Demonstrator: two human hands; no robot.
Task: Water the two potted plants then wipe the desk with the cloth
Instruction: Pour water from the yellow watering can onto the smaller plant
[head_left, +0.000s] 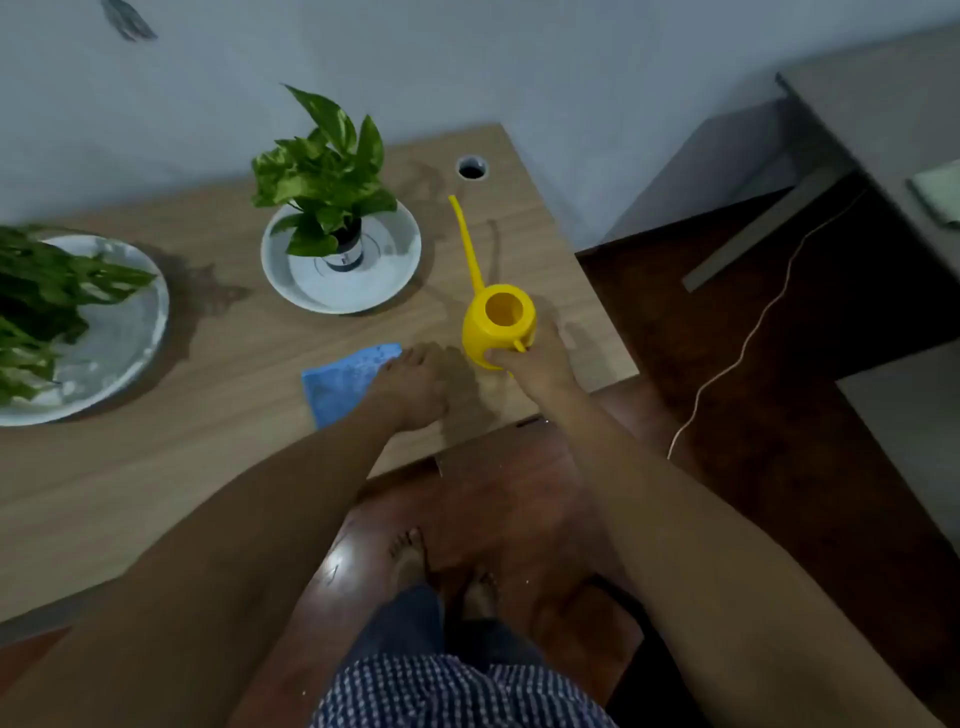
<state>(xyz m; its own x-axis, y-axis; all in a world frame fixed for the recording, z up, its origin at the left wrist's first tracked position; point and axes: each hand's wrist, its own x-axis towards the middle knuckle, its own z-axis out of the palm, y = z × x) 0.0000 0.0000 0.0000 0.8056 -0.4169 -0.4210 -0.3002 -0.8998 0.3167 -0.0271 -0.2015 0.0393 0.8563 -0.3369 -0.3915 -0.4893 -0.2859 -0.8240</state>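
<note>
**Both hands on the desk, one on the can, one on the cloth**

The right hand (540, 358) is gripping the yellow can (500, 325) by its handle, with the fingers closed around the side nearest the person. The can is standing upright on the desk (208, 467), near the right edge, and its long thin spout is pointing away toward the wall. Its top opening is showing, but I cannot tell if water is inside.

The left hand (415, 387) is lying flat and open, palm down, on the right part of the blue cloth (343, 379). The cloth is lying on the desk just beside the can, on its left, and the two hands are near each other.

The small plant (324, 171) is standing in a dark pot in the middle of a white saucer (395, 270), behind the cloth. The second plant (47, 301) is lying over a bigger white saucer (124, 343) at the left edge of the view, only partly visible. Dark wet-looking stains are showing on the desk beside the bigger saucer and behind the small plant. A round hole (471, 167) is sitting in the desk near the far corner.
</note>
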